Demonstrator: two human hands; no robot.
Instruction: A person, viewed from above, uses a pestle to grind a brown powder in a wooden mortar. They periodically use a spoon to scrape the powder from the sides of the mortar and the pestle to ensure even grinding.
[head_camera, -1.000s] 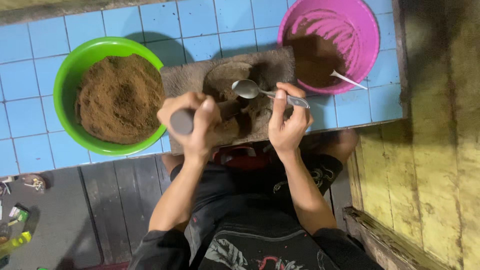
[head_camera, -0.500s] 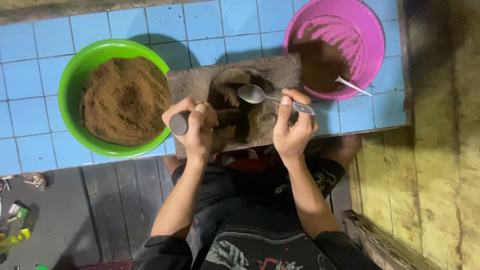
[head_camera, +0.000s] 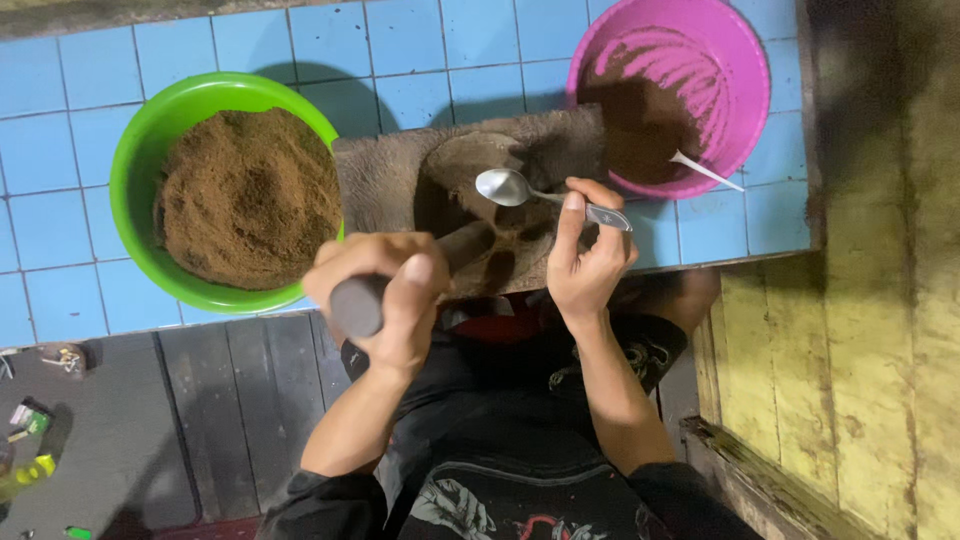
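- Since half a second ago, left hand (head_camera: 385, 290) pulled the dark pestle (head_camera: 400, 285) nearer the body.
- Left fingers are closed around pestle; its tip lies on stone slab (head_camera: 385, 180).
- Right hand (head_camera: 590, 255) pinches metal spoon (head_camera: 545, 195), bowl beyond the fingertips over the hollow.
- Green bowl (head_camera: 135, 160) and pink bowl (head_camera: 745, 90) flank the slab edges closely.

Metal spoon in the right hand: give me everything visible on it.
The metal spoon is shiny and silver-coloured, with an oval bowl and a slim handle. It lies roughly level, bowl to picture-left and looking empty, above the hollow of the wooden block. The right hand pinches its handle, thumb on top; nothing else touches it.
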